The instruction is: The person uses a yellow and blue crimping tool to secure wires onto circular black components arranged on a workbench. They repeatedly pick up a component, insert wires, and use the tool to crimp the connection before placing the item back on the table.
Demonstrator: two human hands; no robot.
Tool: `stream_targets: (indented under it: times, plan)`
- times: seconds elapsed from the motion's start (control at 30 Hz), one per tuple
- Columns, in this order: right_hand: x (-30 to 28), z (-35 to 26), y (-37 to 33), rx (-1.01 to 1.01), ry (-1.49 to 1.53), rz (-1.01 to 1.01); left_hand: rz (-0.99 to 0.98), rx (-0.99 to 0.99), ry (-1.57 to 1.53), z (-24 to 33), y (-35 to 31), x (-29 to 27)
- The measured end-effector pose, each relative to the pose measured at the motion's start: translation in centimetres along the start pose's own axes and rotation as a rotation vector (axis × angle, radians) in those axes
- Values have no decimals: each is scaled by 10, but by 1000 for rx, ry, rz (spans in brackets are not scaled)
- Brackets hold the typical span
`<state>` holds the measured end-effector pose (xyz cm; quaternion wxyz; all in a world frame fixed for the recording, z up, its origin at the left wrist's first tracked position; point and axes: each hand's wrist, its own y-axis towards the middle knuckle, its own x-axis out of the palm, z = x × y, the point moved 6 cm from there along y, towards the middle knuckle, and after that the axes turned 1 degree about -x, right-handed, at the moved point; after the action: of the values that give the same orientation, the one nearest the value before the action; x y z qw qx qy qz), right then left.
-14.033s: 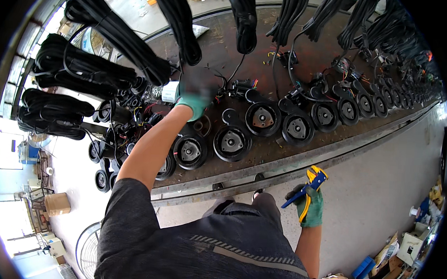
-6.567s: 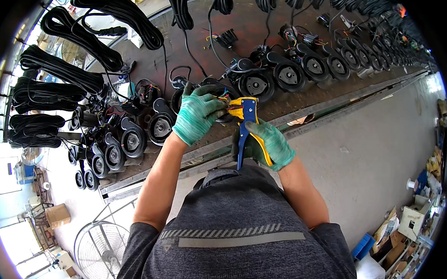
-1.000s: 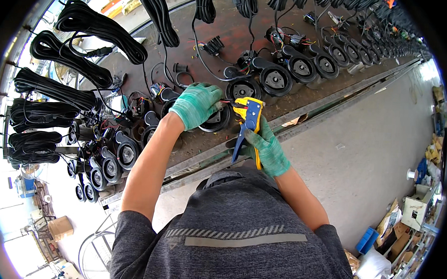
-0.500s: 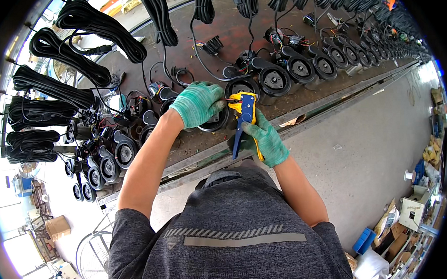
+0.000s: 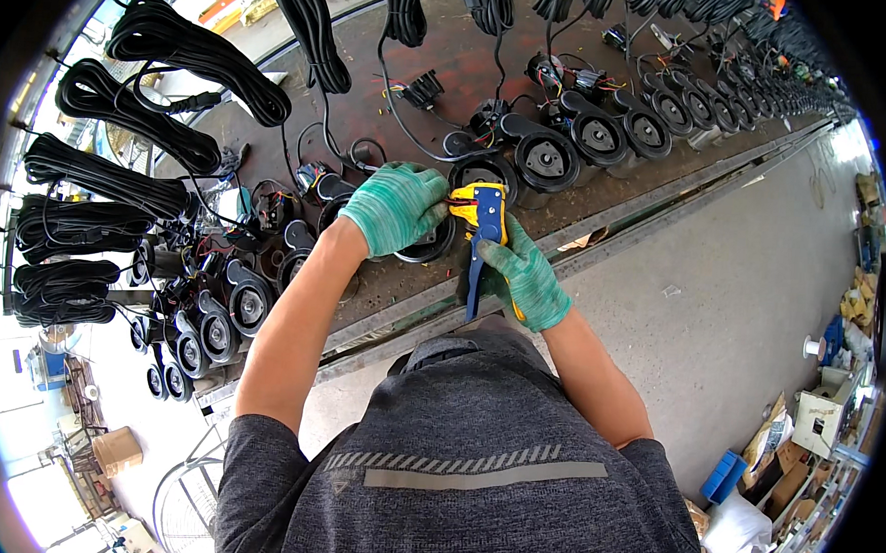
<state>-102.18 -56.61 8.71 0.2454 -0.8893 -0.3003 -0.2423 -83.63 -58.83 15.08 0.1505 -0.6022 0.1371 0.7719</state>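
My right hand (image 5: 530, 285), in a green knitted glove, is closed round the handles of a wire stripper (image 5: 490, 217) with a blue body and yellow jaws. The tool's jaws point toward my left hand (image 5: 396, 210), also gloved in green. Its fingers are pinched together on thin wires, of which only a short reddish bit shows at the jaws. Below these fingers is a round black motor housing (image 5: 432, 246), partly covered by the glove. Another black round housing (image 5: 487, 168) sits just beyond the stripper.
A long row of black housings (image 5: 547, 160) with wires and connectors lines the dark workbench (image 5: 357, 105). Coiled black cables (image 5: 200, 58) hang along its left and far sides. The bench's metal edge (image 5: 402, 319) runs close before me. Boxes and a blue bin (image 5: 723, 477) stand at right.
The stripper's handles have drawn closer together in my right hand, and its yellow jaws have shifted slightly. My left hand stays nearly in place.
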Motion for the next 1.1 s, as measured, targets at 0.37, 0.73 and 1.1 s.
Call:
stream_targets:
  times: [0.37, 0.73, 1.1]
  plan:
    - [-14, 11, 8, 87, -28, 33, -77, -43, 89, 4, 5, 1]
    - [-54, 16, -38, -135, 336, 168, 185, -249, -618, -75, -27, 31]
    - [-135, 26, -130, -264, 292, 530, 476, -566, -438, -233, 14, 17]
